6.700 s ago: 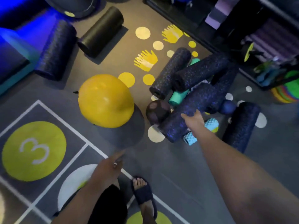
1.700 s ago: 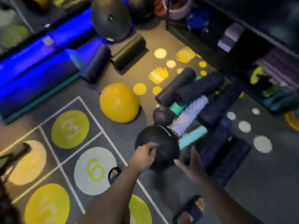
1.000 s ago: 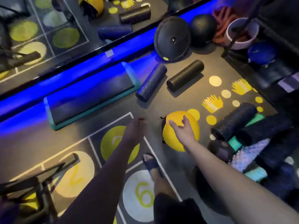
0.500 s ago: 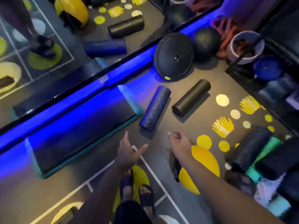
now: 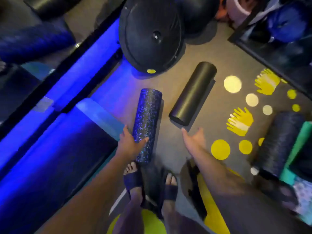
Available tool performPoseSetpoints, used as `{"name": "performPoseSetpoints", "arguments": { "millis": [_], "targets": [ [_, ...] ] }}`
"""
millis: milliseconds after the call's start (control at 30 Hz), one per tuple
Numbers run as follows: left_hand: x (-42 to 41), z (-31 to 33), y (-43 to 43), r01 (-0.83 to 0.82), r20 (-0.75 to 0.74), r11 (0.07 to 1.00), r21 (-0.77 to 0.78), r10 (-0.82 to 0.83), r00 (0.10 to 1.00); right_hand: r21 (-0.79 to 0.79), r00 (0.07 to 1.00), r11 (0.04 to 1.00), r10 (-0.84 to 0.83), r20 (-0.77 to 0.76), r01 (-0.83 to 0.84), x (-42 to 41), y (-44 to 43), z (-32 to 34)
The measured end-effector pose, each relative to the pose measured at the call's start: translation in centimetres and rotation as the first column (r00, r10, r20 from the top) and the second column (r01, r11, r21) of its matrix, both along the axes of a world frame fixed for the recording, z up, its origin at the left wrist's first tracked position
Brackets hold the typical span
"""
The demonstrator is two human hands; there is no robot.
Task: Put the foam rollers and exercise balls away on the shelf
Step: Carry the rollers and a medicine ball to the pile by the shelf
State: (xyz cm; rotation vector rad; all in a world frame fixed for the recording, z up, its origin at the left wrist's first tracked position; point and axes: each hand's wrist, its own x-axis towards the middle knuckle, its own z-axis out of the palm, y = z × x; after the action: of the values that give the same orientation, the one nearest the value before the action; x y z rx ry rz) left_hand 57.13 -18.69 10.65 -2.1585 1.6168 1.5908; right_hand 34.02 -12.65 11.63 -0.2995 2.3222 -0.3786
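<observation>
A blue-speckled foam roller (image 5: 147, 119) lies on the floor in front of my feet. My left hand (image 5: 130, 144) rests on its near end, thumb laid across the top and fingers straight along its left side. A smooth black foam roller (image 5: 194, 92) lies just to the right. My right hand (image 5: 194, 139) is open, palm up, with its fingertips just short of that roller's near end. A yellow exercise ball (image 5: 211, 210) sits partly hidden under my right forearm. Dark and teal rollers (image 5: 278, 146) are piled at the right edge.
A black balance dome (image 5: 150, 36) leans against the mirror wall ahead, with a black ball (image 5: 197, 12) beside it. The dark shelf (image 5: 270, 49) stands at the upper right and holds a blue ball (image 5: 285, 22). A teal-edged step platform (image 5: 94, 112) lies on the left.
I have moved closer to the two rollers by the mirror wall. My left hand has come down onto the speckled roller. My right hand has left the yellow ball and reached toward the black roller.
</observation>
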Motion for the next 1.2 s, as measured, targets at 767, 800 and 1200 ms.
{"name": "performPoseSetpoints", "arguments": {
  "millis": [767,800,1200],
  "targets": [
    [-8.6,-15.1,-6.9,0.078,0.160,0.997,-0.001,-0.077,0.984,0.011,0.870,0.923,-0.367,0.330,0.385,-11.1,-0.8,-15.7],
    [-10.6,-12.2,-7.0,0.085,0.125,0.996,0.010,-0.086,0.988,0.008,0.854,0.911,-0.389,0.346,0.412,-11.7,1.0,-12.6],
    [-44.3,12.5,-9.3,0.584,-0.138,0.806,-0.091,-0.591,0.795,0.131,0.795,0.789,-0.606,0.009,0.600,-30.2,11.9,17.0]
  ]
}}
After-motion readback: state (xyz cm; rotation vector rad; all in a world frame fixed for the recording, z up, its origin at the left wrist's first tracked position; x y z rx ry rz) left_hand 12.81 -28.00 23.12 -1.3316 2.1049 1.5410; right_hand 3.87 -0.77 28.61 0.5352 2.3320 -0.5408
